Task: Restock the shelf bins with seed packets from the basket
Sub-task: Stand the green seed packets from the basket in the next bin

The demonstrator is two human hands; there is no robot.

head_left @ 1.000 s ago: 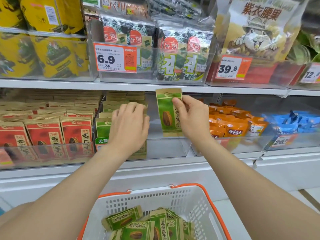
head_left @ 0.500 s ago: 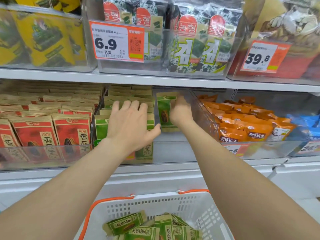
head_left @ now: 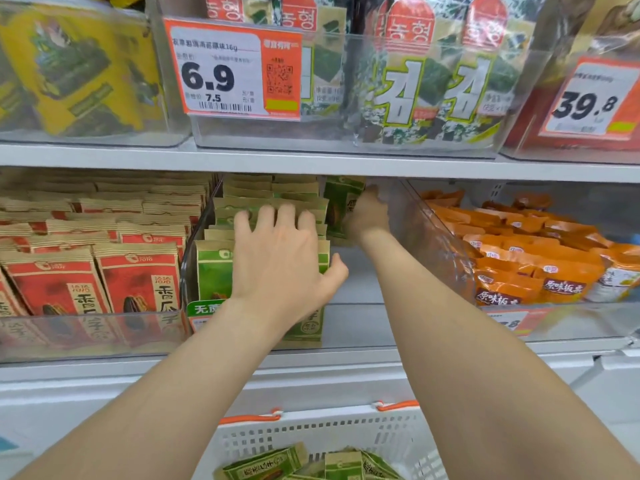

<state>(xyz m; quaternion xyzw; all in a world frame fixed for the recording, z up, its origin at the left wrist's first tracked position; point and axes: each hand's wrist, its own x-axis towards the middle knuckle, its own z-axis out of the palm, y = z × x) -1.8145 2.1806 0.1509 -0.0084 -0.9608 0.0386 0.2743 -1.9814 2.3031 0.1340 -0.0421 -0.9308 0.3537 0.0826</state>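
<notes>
Now that right hand (head_left: 367, 213) has pushed its pinched green packet (head_left: 341, 206) deep into the bin (head_left: 349, 327), left hand (head_left: 280, 261) flat-open bracing the stack (head_left: 212, 271), release looks next.

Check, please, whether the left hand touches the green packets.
Touching: the head view shows the left hand pressed flat against the green packets.

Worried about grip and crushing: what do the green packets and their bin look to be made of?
The green packets: likely matte kraft-style paper or film, judging by the tan, unglossy tops. The bin: clear hard plastic, glossy, with see-through walls that show reflections.
</notes>
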